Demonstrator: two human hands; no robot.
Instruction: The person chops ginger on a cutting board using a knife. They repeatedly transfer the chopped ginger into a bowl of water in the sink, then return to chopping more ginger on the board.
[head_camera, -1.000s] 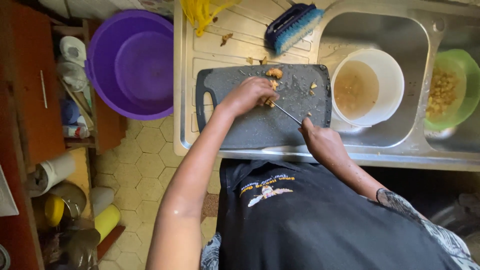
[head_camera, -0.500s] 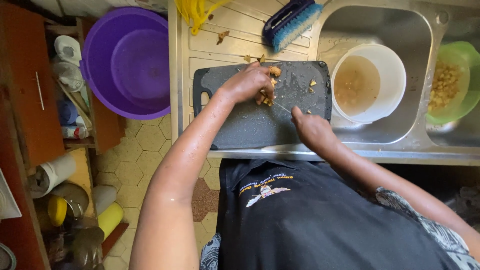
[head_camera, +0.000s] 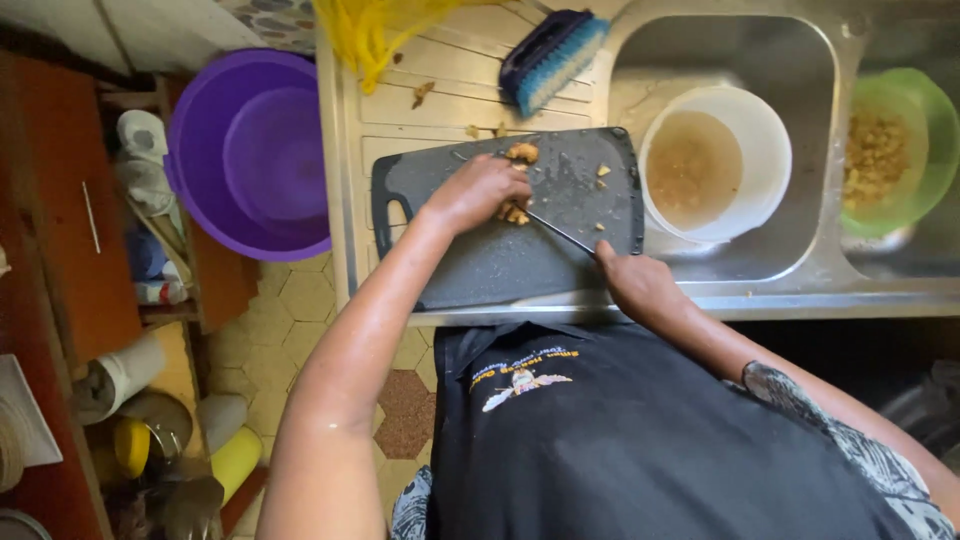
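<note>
A dark grey cutting board (head_camera: 480, 260) lies on the steel drainboard by the sink. My left hand (head_camera: 478, 190) presses down on a small pile of tan food pieces (head_camera: 514, 210) near the board's middle. My right hand (head_camera: 640, 285) grips a knife (head_camera: 560, 232) by its handle, the thin blade angled up-left with its tip at the food. More tan bits (head_camera: 521, 152) lie at the board's far edge.
A white bucket (head_camera: 770, 170) of cloudy liquid sits in the sink basin. A green bowl (head_camera: 935, 150) with yellowish pieces is to the right. A blue scrub brush (head_camera: 552, 55) and yellow mesh (head_camera: 375, 35) lie on the drainboard. A purple basin (head_camera: 250, 150) stands left.
The camera view has shifted slightly. My left hand stays on the food pieces, and my right hand with the knife has kept working at them in short moves.
</note>
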